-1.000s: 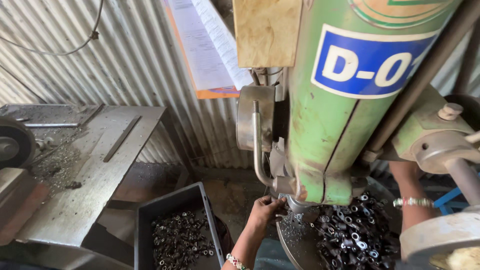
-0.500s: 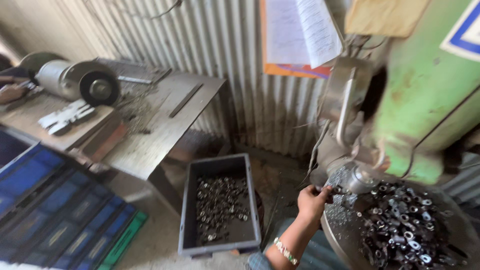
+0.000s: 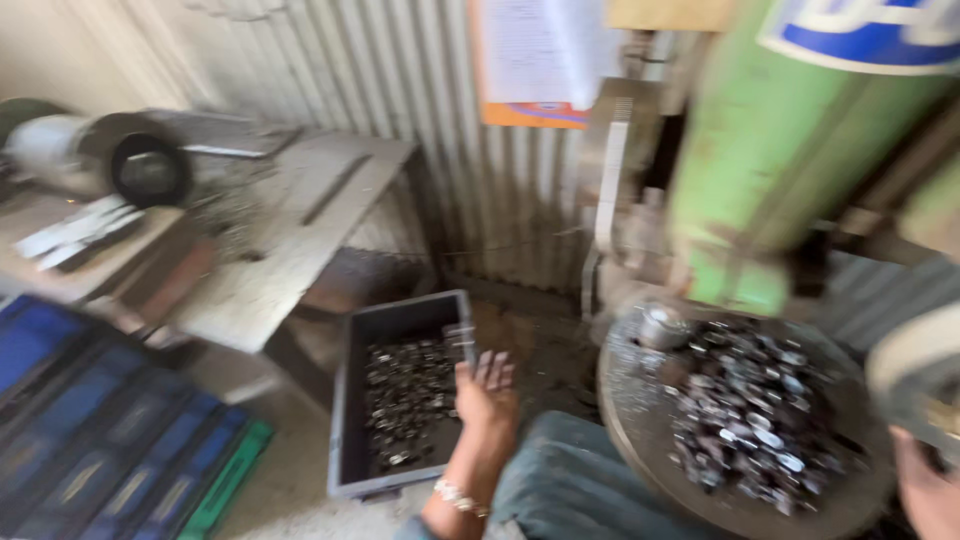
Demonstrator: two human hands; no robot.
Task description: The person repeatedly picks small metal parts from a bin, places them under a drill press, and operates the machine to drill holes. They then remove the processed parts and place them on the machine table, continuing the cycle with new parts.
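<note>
My left hand (image 3: 485,392), with a bracelet at the wrist, hovers with fingers spread over the right edge of a grey plastic bin (image 3: 352,400) that holds several small dark metal parts (image 3: 405,400). Just above the fingers a small blurred piece (image 3: 460,335) hangs in the air. To the right, a round metal machine table (image 3: 640,430) carries a heap of ring-shaped metal parts (image 3: 760,410) and a short metal cylinder (image 3: 660,325). Only part of my right hand (image 3: 925,492) shows, at the bottom right corner under a pale round part of the machine; its fingers are hidden.
A green machine column (image 3: 790,150) rises over the round table. At the left stands a metal workbench (image 3: 290,250) with a bench grinder (image 3: 110,165) and loose tools. Blue crates (image 3: 90,440) lie on the floor. Corrugated sheet wall (image 3: 400,70) stands behind, with a paper (image 3: 540,50) hung on it.
My left hand has swung from the round table's edge leftward to the grey bin and opened. The view has shifted slightly right and closer.
</note>
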